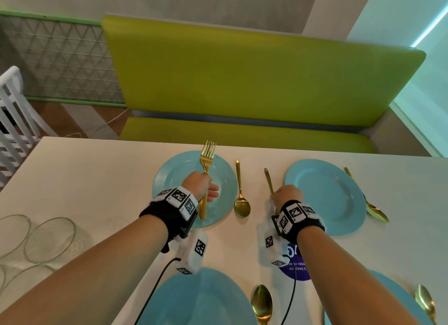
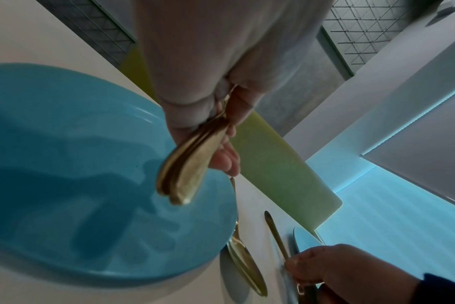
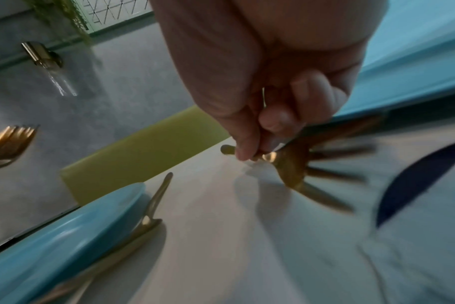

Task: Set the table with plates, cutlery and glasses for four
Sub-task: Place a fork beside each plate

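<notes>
Hands each grip gold forks: left [image 1: 200, 182] several per wrist view, right [image 1: 286, 195] 1

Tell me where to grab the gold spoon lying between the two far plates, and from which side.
Pinch the gold spoon by its slim handle, coming from above. It lies flat on the table, bowl toward you, handle pointing to the bench. The open side is its right; the far left plate crowds its left.
</notes>
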Action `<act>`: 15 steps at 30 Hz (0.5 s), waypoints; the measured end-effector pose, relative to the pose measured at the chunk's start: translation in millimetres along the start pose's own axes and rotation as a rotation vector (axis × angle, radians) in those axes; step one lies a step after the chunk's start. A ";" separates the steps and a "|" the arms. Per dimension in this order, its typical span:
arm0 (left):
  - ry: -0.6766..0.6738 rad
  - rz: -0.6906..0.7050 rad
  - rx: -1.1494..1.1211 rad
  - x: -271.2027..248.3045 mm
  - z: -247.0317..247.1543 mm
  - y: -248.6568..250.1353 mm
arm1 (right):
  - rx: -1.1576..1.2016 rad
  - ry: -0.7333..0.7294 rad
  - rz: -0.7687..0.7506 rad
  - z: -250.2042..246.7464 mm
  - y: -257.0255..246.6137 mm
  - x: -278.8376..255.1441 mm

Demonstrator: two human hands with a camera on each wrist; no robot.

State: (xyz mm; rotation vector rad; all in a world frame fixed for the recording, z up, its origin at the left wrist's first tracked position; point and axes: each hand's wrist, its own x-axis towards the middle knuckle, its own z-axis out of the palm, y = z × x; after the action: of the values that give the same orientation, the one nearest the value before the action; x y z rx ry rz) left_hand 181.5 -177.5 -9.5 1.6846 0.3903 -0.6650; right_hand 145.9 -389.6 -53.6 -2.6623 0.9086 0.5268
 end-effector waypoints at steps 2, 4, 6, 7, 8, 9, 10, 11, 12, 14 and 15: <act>-0.004 0.004 0.007 -0.5 1.1 0.0 | -0.019 -0.009 0.019 1.7 -1.5 2.6; -0.009 0.005 0.008 -0.4 2.5 -1.1 | -0.026 -0.006 0.037 2.9 -2.4 3.7; -0.008 0.001 0.006 0.2 3.6 -2.7 | -0.001 -0.002 0.058 5.3 -1.8 5.7; -0.007 -0.001 0.009 0.1 4.0 -3.4 | 0.037 0.004 0.078 6.9 -0.7 6.7; -0.008 -0.002 0.014 0.5 4.5 -4.1 | 0.090 0.018 0.101 8.3 1.2 7.8; -0.009 -0.002 0.021 0.5 4.8 -4.6 | 0.146 0.041 0.126 9.5 3.1 9.3; -0.010 -0.002 0.023 0.6 5.2 -5.0 | 0.203 0.064 0.152 10.0 5.3 10.8; -0.012 -0.002 0.022 0.4 5.4 -5.1 | 0.254 0.081 0.175 10.2 7.5 12.3; -0.013 -0.002 0.023 0.9 5.5 -5.3 | 0.292 0.093 0.190 9.5 9.2 13.3; -0.013 -0.004 0.034 1.4 6.1 -5.1 | 0.330 0.108 0.202 7.9 12.2 14.9; -0.014 -0.006 0.038 1.7 6.3 -5.1 | 0.341 0.113 0.204 7.4 13.5 15.5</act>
State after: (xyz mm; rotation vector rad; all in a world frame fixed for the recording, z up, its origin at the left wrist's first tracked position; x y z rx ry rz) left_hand 178.5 -182.7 -15.2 1.7143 0.3750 -0.6914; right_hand 146.9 -405.4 -68.7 -2.3246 1.1928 0.2376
